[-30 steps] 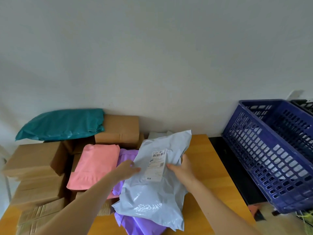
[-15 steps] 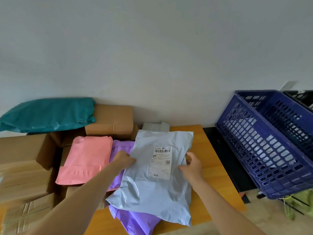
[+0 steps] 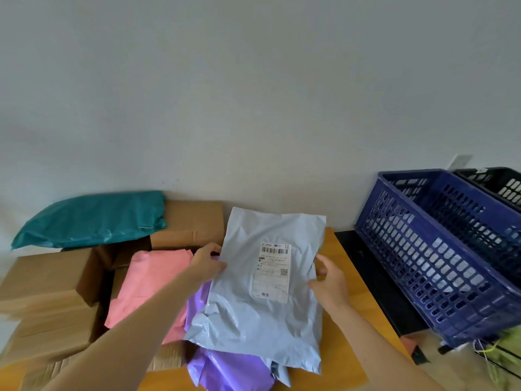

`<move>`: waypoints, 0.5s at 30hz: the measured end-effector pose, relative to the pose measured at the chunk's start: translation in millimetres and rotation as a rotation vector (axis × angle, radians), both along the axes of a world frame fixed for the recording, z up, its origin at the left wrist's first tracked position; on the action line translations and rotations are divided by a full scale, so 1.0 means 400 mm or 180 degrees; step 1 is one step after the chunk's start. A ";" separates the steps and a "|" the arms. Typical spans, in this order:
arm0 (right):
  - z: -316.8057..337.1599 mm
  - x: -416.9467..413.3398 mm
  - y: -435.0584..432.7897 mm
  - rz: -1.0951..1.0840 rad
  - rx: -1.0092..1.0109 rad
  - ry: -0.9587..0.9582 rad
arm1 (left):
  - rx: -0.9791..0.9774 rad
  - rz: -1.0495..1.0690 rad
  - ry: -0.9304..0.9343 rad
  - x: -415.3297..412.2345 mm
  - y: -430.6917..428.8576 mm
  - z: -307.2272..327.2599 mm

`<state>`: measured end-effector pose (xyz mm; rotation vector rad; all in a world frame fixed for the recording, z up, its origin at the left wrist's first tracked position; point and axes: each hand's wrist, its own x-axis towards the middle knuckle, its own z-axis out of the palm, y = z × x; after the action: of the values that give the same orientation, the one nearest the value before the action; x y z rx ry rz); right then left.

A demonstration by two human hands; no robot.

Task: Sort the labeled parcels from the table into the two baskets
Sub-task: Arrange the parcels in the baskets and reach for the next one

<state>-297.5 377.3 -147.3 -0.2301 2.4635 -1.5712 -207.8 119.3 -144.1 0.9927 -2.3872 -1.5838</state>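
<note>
Head view: nearest, the purple parcel [image 3: 225, 368] lies under the grip. Left hand [image 3: 208, 263] and right hand [image 3: 328, 283] pinch the side edges of the grey parcel [image 3: 248, 314], which is turned squarer than half a second ago, its label [image 3: 275, 270] facing the camera. Pink parcel [image 3: 149, 286] sits left of the grip, blue basket [image 3: 439, 249] right, black basket [image 3: 496, 184] beyond

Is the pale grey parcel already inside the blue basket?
No, the left hand and right hand hold the pale grey parcel above the table, with the blue basket off to its right.
</note>
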 end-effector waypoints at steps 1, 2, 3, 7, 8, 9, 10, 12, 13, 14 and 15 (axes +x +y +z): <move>0.016 0.000 -0.002 0.0002 -0.0033 0.0063 | -0.0043 -0.0012 0.0087 0.004 -0.003 0.021; 0.033 0.001 -0.006 -0.0009 -0.0070 0.0127 | -0.0103 -0.0022 0.0173 0.010 -0.005 0.043; 0.050 0.001 -0.010 -0.0034 -0.0109 0.0188 | -0.0145 -0.0024 0.0264 0.017 -0.006 0.067; 0.120 0.005 -0.032 -0.0216 -0.0191 0.0500 | -0.0084 0.0016 0.0667 0.052 -0.011 0.156; 0.134 0.007 -0.038 -0.0253 -0.0206 0.0577 | -0.0116 0.0033 0.0740 0.062 -0.013 0.176; 0.148 0.011 -0.045 -0.0278 -0.0235 0.0643 | -0.0143 0.0057 0.0817 0.072 -0.017 0.193; 0.160 0.015 -0.052 -0.0295 -0.0264 0.0699 | -0.0150 0.0083 0.0897 0.081 -0.019 0.208; 0.182 0.024 -0.067 -0.0319 -0.0278 0.0797 | -0.0109 0.0132 0.1056 0.102 -0.023 0.235; 0.192 0.029 -0.075 -0.0331 -0.0284 0.0833 | -0.0111 0.0151 0.1118 0.112 -0.026 0.247; 0.201 0.034 -0.083 -0.0341 -0.0304 0.0855 | -0.0145 0.0160 0.1165 0.125 -0.030 0.257; 0.209 0.039 -0.091 -0.0346 -0.0334 0.0871 | -0.0193 0.0160 0.1190 0.137 -0.034 0.267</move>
<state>-281.7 340.7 -63.9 -0.3553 2.6374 -1.8264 -152.9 105.8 -37.4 0.6682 -2.1244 -1.5128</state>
